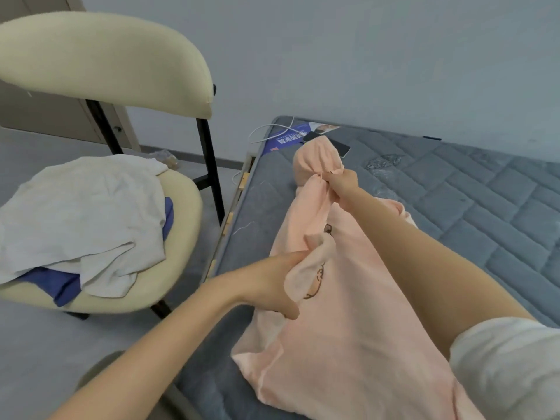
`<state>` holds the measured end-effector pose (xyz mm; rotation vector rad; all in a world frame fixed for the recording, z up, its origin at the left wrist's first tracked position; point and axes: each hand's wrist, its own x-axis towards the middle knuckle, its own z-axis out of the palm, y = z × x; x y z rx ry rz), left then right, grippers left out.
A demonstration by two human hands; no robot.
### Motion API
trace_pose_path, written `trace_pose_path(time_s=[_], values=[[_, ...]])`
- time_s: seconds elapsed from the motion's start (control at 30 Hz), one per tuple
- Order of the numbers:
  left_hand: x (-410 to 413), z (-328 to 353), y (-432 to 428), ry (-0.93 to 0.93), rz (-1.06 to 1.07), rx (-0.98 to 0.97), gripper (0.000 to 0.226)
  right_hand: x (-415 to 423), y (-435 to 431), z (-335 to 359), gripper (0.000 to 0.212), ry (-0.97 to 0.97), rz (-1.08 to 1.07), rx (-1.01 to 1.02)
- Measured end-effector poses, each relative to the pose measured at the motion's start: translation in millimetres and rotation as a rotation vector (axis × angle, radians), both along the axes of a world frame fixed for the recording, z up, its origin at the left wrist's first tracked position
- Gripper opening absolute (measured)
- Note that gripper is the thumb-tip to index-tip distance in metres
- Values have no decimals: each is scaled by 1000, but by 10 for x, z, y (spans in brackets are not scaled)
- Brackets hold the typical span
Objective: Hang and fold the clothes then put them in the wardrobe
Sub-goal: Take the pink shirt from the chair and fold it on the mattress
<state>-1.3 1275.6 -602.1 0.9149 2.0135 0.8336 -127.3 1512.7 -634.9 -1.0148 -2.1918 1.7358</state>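
Gripping pink garment (348,322): left hand (269,283), right hand (341,183) (blue booklet (283,141) lettering illegible).

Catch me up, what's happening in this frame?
A person is handling a peach-pink soft cloth garment lying on the grey quilted mattress. The right hand grips a bunched section at its far end; the left hand pinches a fold near the printed motif. It is crumpled, not folded yet. Beside the bed, a cream padded chair holds an off-white garment over a blue garment.
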Motion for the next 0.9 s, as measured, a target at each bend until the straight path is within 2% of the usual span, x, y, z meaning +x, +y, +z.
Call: trace_pose_path(time_s=[0.13, 0.2, 0.3, 0.43, 0.53, 0.6, 0.7, 0.8, 0.9], values=[[300, -164, 459, -26, -144, 2, 103, 354, 448, -48, 16, -47, -41, 8], [439, -275, 667, -40, -187, -16, 103, 515, 621, -91, 11, -99, -49, 34], [596, -450, 936, -52, -225, -35, 99, 708, 879, -236, 47, -261, -50, 210], [744, -645, 1201, -106, -234, -9, 83, 908, 1099, -394, 54, -167, -86, 96], [847, -780, 1326, -134, -256, -42, 94, 1032, 1267, -534, 59, -194, -83, 89], [889, -849, 1374, -139, -299, -64, 94, 1101, 1340, -599, 57, -184, -64, 70], [926, -931, 1417, -196, -364, -59, 65, 1171, 1385, -633, 48, -90, -71, -58], [945, -967, 1438, -301, -354, -113, 70, 1185, 1393, -568, 30, -6, -75, -182], [931, -900, 1430, -430, -284, -95, 45, 1258, 1396, -457, 23, 74, -86, -413]])
